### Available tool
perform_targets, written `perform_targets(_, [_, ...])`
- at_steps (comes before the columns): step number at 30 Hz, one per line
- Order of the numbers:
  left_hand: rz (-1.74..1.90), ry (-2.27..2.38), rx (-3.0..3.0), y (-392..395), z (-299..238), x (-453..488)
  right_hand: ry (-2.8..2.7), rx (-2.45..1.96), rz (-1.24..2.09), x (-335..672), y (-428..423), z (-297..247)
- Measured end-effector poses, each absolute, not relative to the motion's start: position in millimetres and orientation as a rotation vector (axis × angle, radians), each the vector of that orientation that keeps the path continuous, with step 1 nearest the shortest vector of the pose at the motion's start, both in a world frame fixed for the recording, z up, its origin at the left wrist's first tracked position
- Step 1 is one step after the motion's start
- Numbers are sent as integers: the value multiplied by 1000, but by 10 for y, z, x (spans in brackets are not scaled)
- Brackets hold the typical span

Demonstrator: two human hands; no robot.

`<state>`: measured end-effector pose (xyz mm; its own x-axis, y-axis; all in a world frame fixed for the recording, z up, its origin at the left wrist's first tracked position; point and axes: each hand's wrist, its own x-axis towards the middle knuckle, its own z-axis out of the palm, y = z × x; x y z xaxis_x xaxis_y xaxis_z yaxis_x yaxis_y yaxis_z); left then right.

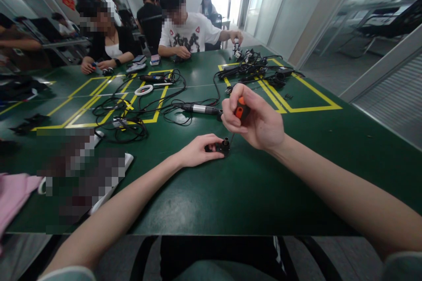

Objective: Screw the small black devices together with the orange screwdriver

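My left hand [199, 151] rests low over the green table, its thumb and fingers closed around a small black part [225, 145] with a short round post on top. Above and to the right, my right hand [257, 118] is wrapped round the orange and black handle of a screwdriver [241, 109]. Its thin shaft slants down beside the black part; I cannot tell whether the tip touches it. Just behind the hands lies a silver and black cylindrical tool [201, 109] with a cable.
Black cables [132, 118] tangle at the left, with a white tape ring [144, 90] nearby. More cables and parts [250, 68] heap at the back right. Two white-edged devices [112, 180] lie front left. Two people [184, 30] sit working across the green table [283, 193].
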<state>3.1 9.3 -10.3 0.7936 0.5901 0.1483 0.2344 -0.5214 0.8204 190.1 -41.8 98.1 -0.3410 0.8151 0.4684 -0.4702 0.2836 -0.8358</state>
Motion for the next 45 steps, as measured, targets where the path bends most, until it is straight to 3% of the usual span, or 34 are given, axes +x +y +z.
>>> perform_targets(45, [525, 609, 2075, 84, -93, 37, -1313, -385, 1377, 1904, -387, 1029])
